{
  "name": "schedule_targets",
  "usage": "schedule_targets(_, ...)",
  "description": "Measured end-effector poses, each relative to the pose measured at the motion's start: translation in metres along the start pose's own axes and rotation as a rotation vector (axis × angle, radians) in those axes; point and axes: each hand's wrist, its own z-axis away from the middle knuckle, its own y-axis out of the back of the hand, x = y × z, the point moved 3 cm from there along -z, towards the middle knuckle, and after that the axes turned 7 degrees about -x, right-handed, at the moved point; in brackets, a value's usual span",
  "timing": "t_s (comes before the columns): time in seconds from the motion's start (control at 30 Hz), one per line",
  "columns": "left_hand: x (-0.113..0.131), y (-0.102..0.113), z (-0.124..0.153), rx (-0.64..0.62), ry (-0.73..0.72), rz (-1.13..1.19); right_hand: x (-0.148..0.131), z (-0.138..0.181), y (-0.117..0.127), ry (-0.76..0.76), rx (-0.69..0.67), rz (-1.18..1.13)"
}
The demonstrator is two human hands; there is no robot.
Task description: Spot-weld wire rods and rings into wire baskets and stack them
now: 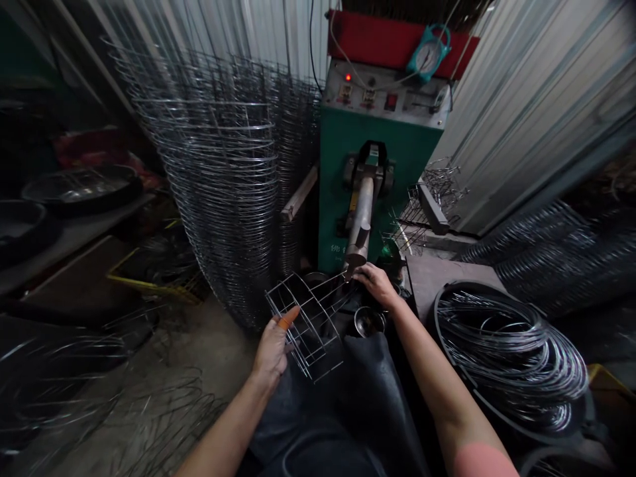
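Steel wire rack, left hand, right hand

The right hand reaches forward beyond the left hand, palm down; the left hand stands more upright, its wrist turned inward.

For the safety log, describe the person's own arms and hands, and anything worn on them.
The left forearm and right forearm are bare, with no sleeves in view. The left hand has no glove, but one finger wears an orange cover. The right hand is ungloved, with no finger cover visible.
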Motion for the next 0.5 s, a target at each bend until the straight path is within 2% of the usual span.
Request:
schedule_targets(0.13, 0.007, -0.001, -0.002, -0.029, 0.013, -0.020, 0.006, -0.002, 0.000, 0.002, 0.015, 0.006)
schedule_targets(0.23, 0.007, 0.001, -0.006, -0.059, 0.016, -0.036, 0.000, 0.002, 0.000, 0.003, 0.004, 0.017)
schedule_targets(0.37, -0.001, 0.012, -0.003, -0.118, 0.024, -0.057, -0.020, 0.032, 0.002, -0.022, 0.061, -0.019)
schedule_targets(0.43, -0.005, 0.021, 0.004, -0.160, 0.013, -0.051, -0.025, 0.058, 0.009, -0.091, 0.200, -0.089)
schedule_targets(0.5, -0.006, 0.032, 0.013, -0.185, -0.013, -0.049, -0.022, 0.090, 0.021, -0.234, 0.465, -0.204)
